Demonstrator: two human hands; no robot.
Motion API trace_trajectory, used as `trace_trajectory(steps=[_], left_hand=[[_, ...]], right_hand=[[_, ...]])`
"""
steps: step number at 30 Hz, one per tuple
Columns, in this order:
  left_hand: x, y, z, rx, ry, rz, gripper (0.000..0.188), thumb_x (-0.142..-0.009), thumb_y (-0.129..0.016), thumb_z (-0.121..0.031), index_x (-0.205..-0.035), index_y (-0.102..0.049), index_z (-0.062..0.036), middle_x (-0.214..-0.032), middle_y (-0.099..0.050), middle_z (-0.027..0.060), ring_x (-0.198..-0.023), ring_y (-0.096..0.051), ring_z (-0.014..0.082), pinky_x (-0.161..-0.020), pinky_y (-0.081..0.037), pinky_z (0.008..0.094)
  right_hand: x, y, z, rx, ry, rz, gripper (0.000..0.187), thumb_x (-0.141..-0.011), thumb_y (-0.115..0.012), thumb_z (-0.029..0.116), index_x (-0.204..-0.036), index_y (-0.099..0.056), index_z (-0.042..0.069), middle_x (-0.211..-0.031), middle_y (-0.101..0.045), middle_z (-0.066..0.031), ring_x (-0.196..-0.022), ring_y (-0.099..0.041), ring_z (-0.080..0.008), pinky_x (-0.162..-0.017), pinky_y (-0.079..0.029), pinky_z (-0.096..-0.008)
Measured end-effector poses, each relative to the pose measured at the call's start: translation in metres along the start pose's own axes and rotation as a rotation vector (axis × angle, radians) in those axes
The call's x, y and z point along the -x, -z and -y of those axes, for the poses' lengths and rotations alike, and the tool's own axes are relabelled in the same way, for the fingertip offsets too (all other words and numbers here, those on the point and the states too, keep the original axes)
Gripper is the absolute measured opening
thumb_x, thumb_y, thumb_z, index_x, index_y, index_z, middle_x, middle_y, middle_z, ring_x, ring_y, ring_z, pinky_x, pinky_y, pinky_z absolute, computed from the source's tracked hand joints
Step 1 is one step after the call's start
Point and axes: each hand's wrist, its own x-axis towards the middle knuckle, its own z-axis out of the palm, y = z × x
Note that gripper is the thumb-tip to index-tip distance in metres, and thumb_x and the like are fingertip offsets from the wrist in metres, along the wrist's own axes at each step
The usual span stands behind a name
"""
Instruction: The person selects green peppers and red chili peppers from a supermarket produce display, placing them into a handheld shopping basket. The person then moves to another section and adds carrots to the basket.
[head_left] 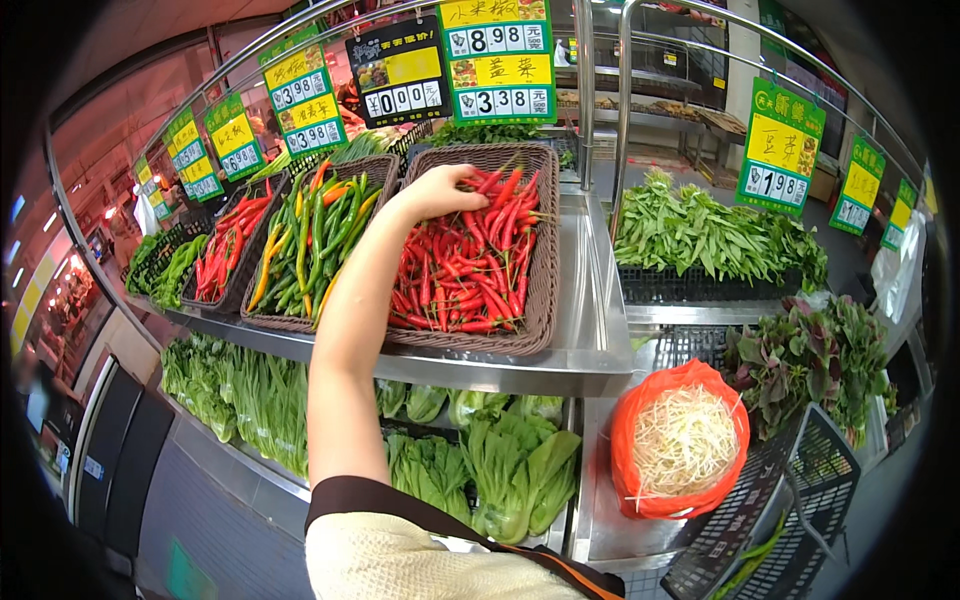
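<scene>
Your left hand [440,195] curls over the red chilies [465,275] in the brown basket [546,290]; you can't tell whether the grip holds any. Picking seems unfinished: the black shopping basket [735,515] shows something long and green [757,555], no chilies.

Your bare left arm [350,340] reaching up from the lower edge, elbow gently bent, forearm slanting rightward, your left hand [445,192] back uppermost, fingers pointing right, their curl hard to judge.
</scene>
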Motion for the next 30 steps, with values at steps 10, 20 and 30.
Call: trace_trajectory(steps=[10,20,30], left_hand=[[0.056,0.035,-0.041,-0.168,-0.234,-0.382,0.05,-0.072,-0.067,-0.014,-0.118,-0.052,-0.0047,-0.122,-0.051,0.0108,-0.119,-0.043,0.0228,-0.102,-0.031,0.0342],[0.073,-0.052,-0.08,-0.727,-0.249,-0.182,0.03,-0.07,-0.064,-0.027,-0.094,-0.06,-0.0089,-0.106,-0.06,0.0041,-0.116,-0.045,0.0275,-0.101,-0.024,0.0537],[0.061,-0.02,-0.03,-0.487,-0.287,-0.42,0.031,-0.066,-0.061,-0.006,-0.097,-0.06,-0.004,-0.101,-0.06,0.0116,-0.104,-0.051,0.03,-0.09,-0.04,0.0371]], right_hand=[[0.009,-0.065,0.021,-0.012,-0.106,-0.4,0.008,-0.075,-0.05,0.01,-0.075,-0.054,0.003,-0.061,-0.051,-0.0031,-0.047,-0.042,-0.014,-0.044,-0.034,-0.025],[-0.001,-0.041,0.014,0.07,-0.118,-0.503,0.006,-0.075,-0.05,0.007,-0.072,-0.052,0.002,-0.057,-0.049,-0.0035,-0.043,-0.038,-0.0137,-0.041,-0.032,-0.0254],[-0.03,0.031,-0.009,0.186,-0.268,-0.622,0.019,-0.074,-0.057,0.028,-0.067,-0.05,0.011,-0.057,-0.044,0.0,-0.048,-0.037,-0.0122,-0.046,-0.03,-0.0269]])
